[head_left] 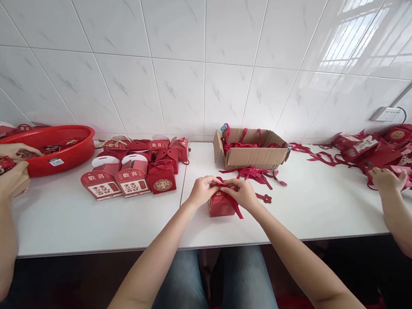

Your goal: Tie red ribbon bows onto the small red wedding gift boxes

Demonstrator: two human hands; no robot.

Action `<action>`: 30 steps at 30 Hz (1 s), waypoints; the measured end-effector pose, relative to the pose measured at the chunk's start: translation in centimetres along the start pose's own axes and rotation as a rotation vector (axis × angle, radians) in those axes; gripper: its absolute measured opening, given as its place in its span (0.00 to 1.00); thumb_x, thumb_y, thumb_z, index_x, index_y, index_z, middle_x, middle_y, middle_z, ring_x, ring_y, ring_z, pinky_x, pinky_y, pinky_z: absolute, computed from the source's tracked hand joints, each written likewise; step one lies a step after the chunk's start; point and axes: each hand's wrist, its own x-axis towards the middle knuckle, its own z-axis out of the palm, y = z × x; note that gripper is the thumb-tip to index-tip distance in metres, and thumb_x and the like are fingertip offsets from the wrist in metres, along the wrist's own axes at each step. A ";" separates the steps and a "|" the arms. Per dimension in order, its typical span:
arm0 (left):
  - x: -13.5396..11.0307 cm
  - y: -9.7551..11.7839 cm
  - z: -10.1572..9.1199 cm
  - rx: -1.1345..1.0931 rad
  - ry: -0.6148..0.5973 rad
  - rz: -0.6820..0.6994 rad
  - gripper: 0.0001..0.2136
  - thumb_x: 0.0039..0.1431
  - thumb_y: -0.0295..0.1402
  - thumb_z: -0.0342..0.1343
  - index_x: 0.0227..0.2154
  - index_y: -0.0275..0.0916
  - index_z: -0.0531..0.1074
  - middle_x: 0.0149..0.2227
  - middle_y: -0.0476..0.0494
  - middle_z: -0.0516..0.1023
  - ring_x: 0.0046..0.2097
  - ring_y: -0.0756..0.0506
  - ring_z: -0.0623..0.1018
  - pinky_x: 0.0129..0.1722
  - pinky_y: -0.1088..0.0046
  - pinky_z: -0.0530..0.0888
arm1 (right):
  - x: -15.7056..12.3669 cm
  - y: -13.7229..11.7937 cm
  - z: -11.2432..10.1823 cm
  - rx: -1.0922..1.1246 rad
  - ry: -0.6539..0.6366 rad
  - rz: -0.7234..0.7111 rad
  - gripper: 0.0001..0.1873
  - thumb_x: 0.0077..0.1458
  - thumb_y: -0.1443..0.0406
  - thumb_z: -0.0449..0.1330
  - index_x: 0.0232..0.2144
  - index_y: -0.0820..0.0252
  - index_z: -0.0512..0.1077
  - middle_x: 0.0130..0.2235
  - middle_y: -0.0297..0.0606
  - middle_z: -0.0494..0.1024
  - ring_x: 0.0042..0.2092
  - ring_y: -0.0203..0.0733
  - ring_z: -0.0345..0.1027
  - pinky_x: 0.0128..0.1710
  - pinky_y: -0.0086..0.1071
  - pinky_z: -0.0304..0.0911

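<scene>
A small red gift box (220,205) stands on the white table (88,219) right in front of me. Both of my hands meet over its top. My left hand (202,190) pinches a red ribbon (237,209) at the box's upper left. My right hand (242,193) pinches the same ribbon at the upper right. One ribbon tail hangs down the box's front right corner. The fingers of both hands are closed on the ribbon.
Finished red boxes (135,173) cluster at the left middle. A cardboard carton (251,152) of red ribbons sits behind my hands. A red basket (50,147) stands far left, with another person's hands (0,181) there. A second person's hands (405,180) work by flat red boxes (380,150) at right.
</scene>
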 end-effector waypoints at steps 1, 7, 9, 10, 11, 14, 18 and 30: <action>0.0 0.0 0.0 0.010 0.006 0.005 0.04 0.50 0.28 0.57 0.30 0.37 0.75 0.34 0.44 0.80 0.37 0.46 0.79 0.41 0.69 0.75 | 0.0 0.0 0.0 -0.023 0.006 -0.010 0.10 0.48 0.59 0.63 0.32 0.56 0.77 0.28 0.36 0.78 0.27 0.39 0.67 0.29 0.33 0.64; -0.1 0.5 -0.1 0.083 0.011 0.028 0.04 0.50 0.29 0.57 0.29 0.39 0.76 0.33 0.45 0.80 0.37 0.46 0.78 0.41 0.69 0.75 | 0.1 0.6 0.3 -0.151 0.055 -0.112 0.06 0.52 0.65 0.60 0.31 0.57 0.77 0.32 0.39 0.74 0.31 0.40 0.67 0.34 0.35 0.65; 0.0 0.6 -0.2 0.111 0.015 0.035 0.04 0.50 0.30 0.57 0.29 0.39 0.76 0.33 0.46 0.81 0.37 0.45 0.79 0.42 0.68 0.75 | 0.2 0.8 0.3 -0.186 0.037 -0.150 0.07 0.54 0.67 0.58 0.31 0.58 0.77 0.30 0.39 0.73 0.31 0.41 0.67 0.35 0.35 0.65; 0.0 0.7 -0.3 0.126 0.017 0.039 0.04 0.50 0.30 0.58 0.29 0.40 0.76 0.32 0.47 0.81 0.37 0.45 0.79 0.42 0.67 0.74 | 0.2 0.9 0.3 -0.202 0.027 -0.169 0.07 0.55 0.67 0.57 0.31 0.58 0.76 0.30 0.39 0.73 0.32 0.41 0.67 0.35 0.35 0.65; 0.0 0.7 -0.4 0.141 0.018 0.044 0.03 0.50 0.30 0.58 0.28 0.41 0.76 0.32 0.48 0.80 0.37 0.45 0.79 0.43 0.67 0.74 | 0.2 1.0 0.4 -0.218 0.019 -0.187 0.08 0.55 0.67 0.56 0.32 0.58 0.76 0.31 0.39 0.72 0.32 0.41 0.67 0.36 0.35 0.65; 0.0 1.0 -0.4 0.192 0.027 0.060 0.04 0.52 0.31 0.56 0.27 0.42 0.76 0.30 0.53 0.80 0.40 0.45 0.78 0.47 0.66 0.72 | 0.0 1.0 0.5 -0.258 0.013 -0.229 0.10 0.58 0.68 0.53 0.33 0.59 0.75 0.33 0.41 0.71 0.33 0.42 0.67 0.36 0.36 0.65; 0.0 1.3 -0.3 0.305 0.055 0.078 0.08 0.56 0.32 0.51 0.27 0.42 0.74 0.29 0.56 0.80 0.43 0.47 0.78 0.47 0.68 0.71 | -0.1 1.1 0.7 -0.289 0.024 -0.262 0.10 0.59 0.67 0.51 0.33 0.59 0.73 0.34 0.42 0.70 0.35 0.43 0.66 0.38 0.37 0.65; -0.1 2.0 -0.2 0.327 -0.033 -0.016 0.06 0.57 0.36 0.52 0.33 0.43 0.73 0.33 0.56 0.80 0.43 0.47 0.77 0.44 0.69 0.73 | 0.7 2.9 0.8 -0.245 0.062 -0.203 0.10 0.55 0.61 0.59 0.22 0.51 0.74 0.39 0.46 0.74 0.43 0.48 0.70 0.41 0.41 0.62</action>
